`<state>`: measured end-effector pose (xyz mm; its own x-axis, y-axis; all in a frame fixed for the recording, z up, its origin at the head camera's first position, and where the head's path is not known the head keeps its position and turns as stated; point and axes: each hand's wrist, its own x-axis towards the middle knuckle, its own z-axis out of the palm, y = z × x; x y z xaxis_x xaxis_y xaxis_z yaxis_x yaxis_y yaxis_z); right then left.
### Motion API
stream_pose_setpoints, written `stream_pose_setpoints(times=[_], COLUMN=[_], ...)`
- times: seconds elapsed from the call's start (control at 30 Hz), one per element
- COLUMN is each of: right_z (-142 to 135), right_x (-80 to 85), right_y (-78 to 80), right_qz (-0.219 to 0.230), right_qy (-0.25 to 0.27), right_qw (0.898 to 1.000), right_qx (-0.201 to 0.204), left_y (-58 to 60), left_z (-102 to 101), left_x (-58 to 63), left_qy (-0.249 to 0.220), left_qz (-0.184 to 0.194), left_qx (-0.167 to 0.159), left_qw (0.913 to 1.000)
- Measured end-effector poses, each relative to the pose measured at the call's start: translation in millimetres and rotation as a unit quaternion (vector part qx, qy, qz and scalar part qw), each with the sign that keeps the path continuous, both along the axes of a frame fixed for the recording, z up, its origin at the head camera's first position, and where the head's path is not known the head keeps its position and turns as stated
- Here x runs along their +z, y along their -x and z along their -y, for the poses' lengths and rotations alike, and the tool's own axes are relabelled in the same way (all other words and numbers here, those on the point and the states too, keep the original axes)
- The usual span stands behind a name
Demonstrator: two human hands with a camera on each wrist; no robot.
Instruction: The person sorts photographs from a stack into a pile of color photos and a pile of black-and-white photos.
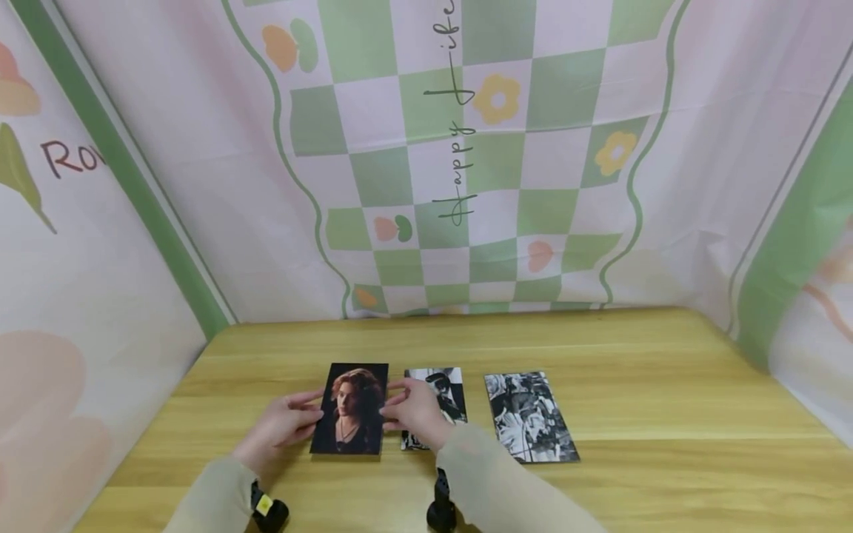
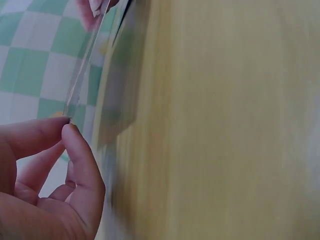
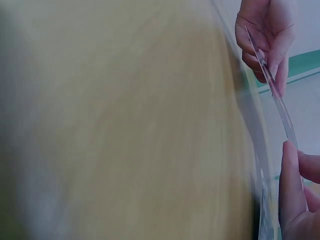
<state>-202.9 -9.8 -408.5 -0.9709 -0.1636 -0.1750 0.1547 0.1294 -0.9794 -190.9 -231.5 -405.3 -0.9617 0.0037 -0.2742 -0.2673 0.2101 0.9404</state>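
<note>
A dark colour portrait photo [image 1: 360, 433] is held by its two side edges between both hands. My left hand [image 1: 283, 426] pinches the left edge between thumb and fingertips; my right hand [image 1: 421, 413] pinches the right edge. Both wrist views show the photo [image 2: 82, 75] nearly edge-on, a thin, slightly bowed sheet raised off the tabletop. Behind the right hand lies a black-and-white photo [image 1: 453, 389], partly covered by that hand. Further right is another black-and-white photo [image 1: 531, 418], lying flat and apart from both hands.
The wood-grain table [image 1: 666, 414] extends around the photos. A green-and-white checked cloth [image 1: 493, 163] with printed lettering hangs beyond its far edge, and patterned cloth [image 1: 67, 296] hangs at the left side. Each wrist wears a black strap-on device [image 1: 269, 512].
</note>
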Motion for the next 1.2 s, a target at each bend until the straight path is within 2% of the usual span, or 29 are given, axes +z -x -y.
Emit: stream_pose_setpoints(times=[0.27, 0.67, 0.93, 1.2], right_z=[13, 13, 14, 15], right_x=[-1.7, -2.4, 0.4, 0.0], right_y=[2.5, 2.4, 0.8, 1.6], right_qz=[0.004, 0.013, 0.009, 0.015], right_qy=[-0.009, -0.018, -0.033, -0.031], right_qw=[1.000, 1.000, 0.999, 0.999], right_qx=[0.003, 0.022, 0.024, 0.025], left_y=[2.0, 2.8, 5.4, 6.5], left_z=[9, 7, 6, 7], left_x=[-1.9, 0.6, -1.1, -2.2], left_qy=[0.040, 0.070, 0.121, 0.144], left_qz=[0.003, -0.007, 0.001, -0.010], left_qx=[0.007, 0.002, 0.013, 0.008], left_qw=[0.9992, 0.9975, 0.9926, 0.9895])
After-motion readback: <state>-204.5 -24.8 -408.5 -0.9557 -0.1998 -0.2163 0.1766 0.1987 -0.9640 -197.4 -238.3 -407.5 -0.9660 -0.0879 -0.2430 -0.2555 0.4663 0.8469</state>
